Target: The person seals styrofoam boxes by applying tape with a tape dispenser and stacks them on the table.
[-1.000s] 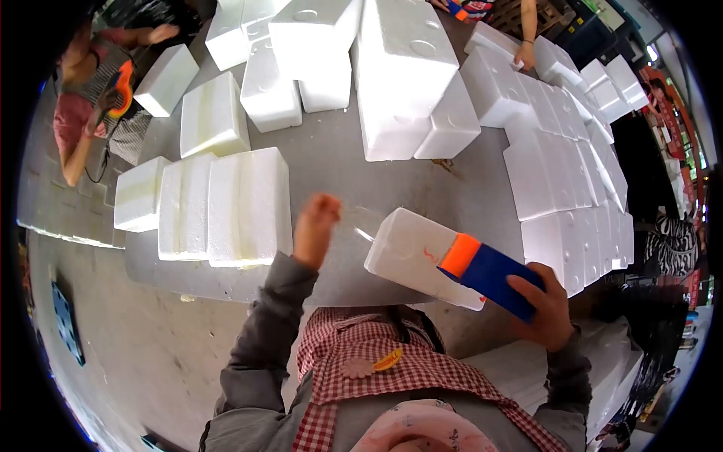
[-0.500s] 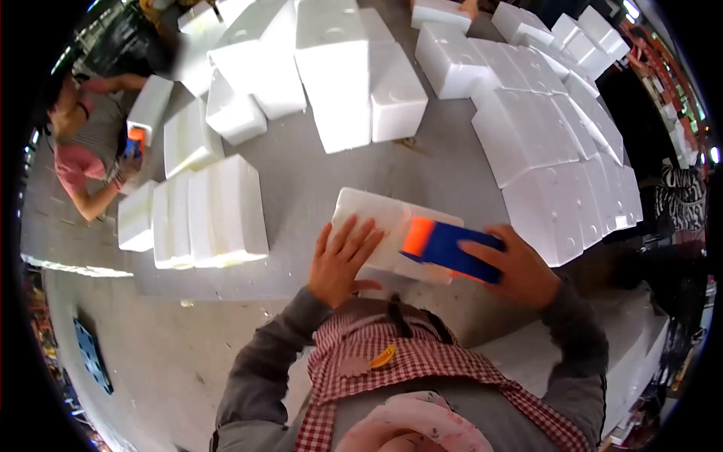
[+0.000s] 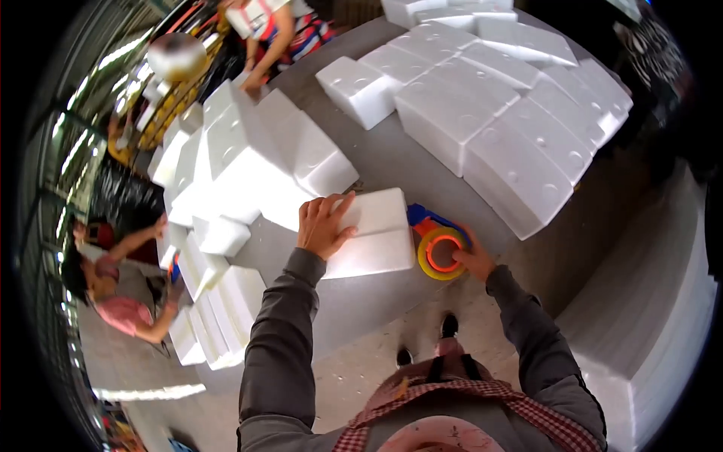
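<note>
A white foam box (image 3: 369, 252) with a seam across it lies at the near edge of the table. On its left end rests my left hand (image 3: 322, 227), fingers stretched over the top and thumb apart. My right hand (image 3: 474, 258) grips a blue and orange tape dispenser (image 3: 437, 220) beside the right end of the box. A yellow tape roll (image 3: 426, 264) with an orange hub shows in the dispenser. The dispenser's blue front end is close against the box's right side; I cannot tell whether tape is stuck there.
Stacks of white foam boxes stand on the grey table (image 3: 358, 297), right (image 3: 520, 177) and left (image 3: 241, 151). At the left, a person in pink (image 3: 124, 309) holds a blue and orange tool near boxes. Another person (image 3: 275, 34) handles boxes at the far side.
My view has swung round and tilted. The tape dispenser has gone from over the box's top to its right end. My left hand remains on the box's left part.
</note>
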Tool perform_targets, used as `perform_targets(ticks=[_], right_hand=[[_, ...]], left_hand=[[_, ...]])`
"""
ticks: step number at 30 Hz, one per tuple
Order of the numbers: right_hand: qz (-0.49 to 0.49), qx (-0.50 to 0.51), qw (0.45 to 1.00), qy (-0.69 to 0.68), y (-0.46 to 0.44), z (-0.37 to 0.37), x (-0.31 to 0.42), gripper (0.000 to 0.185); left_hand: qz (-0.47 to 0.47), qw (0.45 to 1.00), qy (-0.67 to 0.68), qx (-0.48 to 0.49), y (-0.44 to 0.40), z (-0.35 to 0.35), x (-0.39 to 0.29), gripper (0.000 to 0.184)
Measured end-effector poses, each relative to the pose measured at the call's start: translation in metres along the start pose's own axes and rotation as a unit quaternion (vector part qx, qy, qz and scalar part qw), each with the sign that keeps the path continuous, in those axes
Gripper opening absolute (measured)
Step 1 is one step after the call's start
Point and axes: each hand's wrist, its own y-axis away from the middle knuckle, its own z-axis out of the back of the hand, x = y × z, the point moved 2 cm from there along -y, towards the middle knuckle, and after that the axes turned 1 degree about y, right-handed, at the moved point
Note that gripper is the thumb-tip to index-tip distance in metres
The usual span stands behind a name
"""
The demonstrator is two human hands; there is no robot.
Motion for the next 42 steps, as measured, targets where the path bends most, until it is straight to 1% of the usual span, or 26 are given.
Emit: perform_targets(ticks=[2, 4, 6, 7, 9, 11, 12, 14, 16, 19, 21, 22, 24, 26, 27, 28, 29, 30, 32, 33, 36, 38, 39, 40, 41, 42], right_hand=[[-0.037, -0.043, 0.998, -0.031, 0.013, -0.015, -0.003, 0.062], [0.013, -0.162, 0.985, -0.066, 0.065, -0.061, -0.036, 0.065], [0.003, -0.230, 0.973, -0.023, 0.100, -0.121, -0.074, 0.065], [-0.027, -0.286, 0.958, 0.012, 0.116, -0.149, -0.094, 0.066], [0.130, -0.372, 0.917, 0.053, 0.076, -0.157, -0.096, 0.064], [-0.008, -0.260, 0.965, -0.044, 0.041, -0.105, -0.075, 0.059], [0.001, -0.241, 0.971, 0.012, 0.017, -0.089, -0.065, 0.057], [-0.018, -0.217, 0.973, 0.073, 0.049, -0.104, -0.069, 0.054], [-0.003, -0.272, 0.959, -0.082, 0.105, -0.146, -0.041, 0.050], [0.047, -0.346, 0.937, -0.015, 0.164, -0.207, -0.071, 0.049], [0.049, -0.401, 0.901, -0.161, 0.188, -0.224, -0.069, 0.051], [0.045, -0.406, 0.899, -0.158, 0.186, -0.208, -0.063, 0.051], [-0.035, -0.317, 0.934, -0.160, 0.162, -0.157, -0.046, 0.055], [-0.024, -0.299, 0.940, -0.164, 0.184, -0.160, -0.042, 0.055], [-0.012, -0.269, 0.949, -0.163, 0.197, -0.164, -0.037, 0.056], [-0.031, -0.315, 0.935, -0.162, 0.221, -0.180, -0.039, 0.057], [-0.052, -0.358, 0.918, -0.163, 0.250, -0.205, -0.044, 0.059], [0.001, -0.267, 0.956, -0.124, 0.267, -0.226, -0.044, 0.060], [-0.017, -0.131, 0.988, -0.081, 0.264, -0.245, -0.042, 0.061], [-0.088, -0.098, 0.988, -0.078, 0.250, -0.256, -0.048, 0.062], [0.025, 0.019, 0.997, 0.066, 0.162, -0.240, -0.031, 0.061], [0.082, 0.032, 0.942, 0.323, 0.158, -0.244, -0.006, 0.060], [0.150, 0.002, 0.955, 0.257, 0.179, -0.233, 0.011, 0.061], [0.142, -0.033, 0.945, 0.293, 0.201, -0.224, 0.023, 0.062], [0.132, -0.066, 0.934, 0.327, 0.214, -0.214, 0.034, 0.062], [0.128, -0.052, 0.933, 0.331, 0.215, -0.206, 0.043, 0.062]], left_hand=[[0.000, 1.000, 0.022, 0.018, -0.010, -0.023, 0.012, 0.057], [0.087, 0.990, 0.084, 0.071, -0.011, -0.044, 0.026, 0.053], [0.080, 0.991, 0.079, 0.072, -0.007, -0.042, 0.018, 0.054], [0.161, 0.981, 0.034, 0.099, 0.004, -0.036, 0.003, 0.056], [0.257, 0.960, 0.001, 0.108, 0.051, -0.029, -0.022, 0.061], [0.163, 0.986, 0.010, 0.011, 0.100, -0.013, -0.041, 0.064], [0.084, 0.996, -0.006, -0.040, 0.115, -0.007, -0.045, 0.065], [0.097, 0.994, 0.055, -0.011, 0.122, -0.024, -0.037, 0.064], [0.130, 0.989, 0.070, 0.016, 0.122, -0.010, -0.052, 0.061], [0.158, 0.987, 0.026, -0.019, 0.122, -0.007, -0.071, 0.055], [0.188, 0.982, -0.012, 0.003, 0.141, -0.005, -0.088, 0.053], [0.186, 0.983, -0.007, 0.008, 0.143, 0.005, -0.090, 0.053], [0.128, 0.982, 0.054, 0.125, 0.126, 0.034, -0.088, 0.051], [0.087, 0.988, 0.055, 0.111, 0.116, 0.031, -0.097, 0.050], [0.050, 0.997, 0.040, 0.043, 0.120, 0.001, -0.092, 0.049], [0.014, 0.999, 0.023, -0.033, 0.115, -0.016, -0.092, 0.049], [0.039, 0.997, 0.064, -0.014, 0.114, -0.013, -0.094, 0.047], [0.051, 0.997, 0.062, -0.007, 0.115, -0.009, -0.095, 0.047], [0.048, 0.996, 0.071, -0.006, 0.113, -0.004, -0.099, 0.042], [0.056, 0.996, 0.067, -0.001, 0.112, -0.002, -0.098, 0.042], [0.042, 0.998, 0.045, -0.032, 0.119, 0.002, -0.099, 0.046], [0.135, 0.910, 0.365, -0.142, 0.124, 0.006, -0.073, 0.040], [0.215, 0.872, 0.423, -0.119, 0.138, 0.013, -0.058, 0.035], [0.299, 0.819, 0.480, -0.094, 0.163, 0.018, -0.051, 0.032], [0.397, 0.677, 0.620, 0.022, 0.179, 0.029, -0.061, 0.028], [0.470, 0.488, 0.722, 0.139, 0.191, 0.047, -0.078, 0.025]])
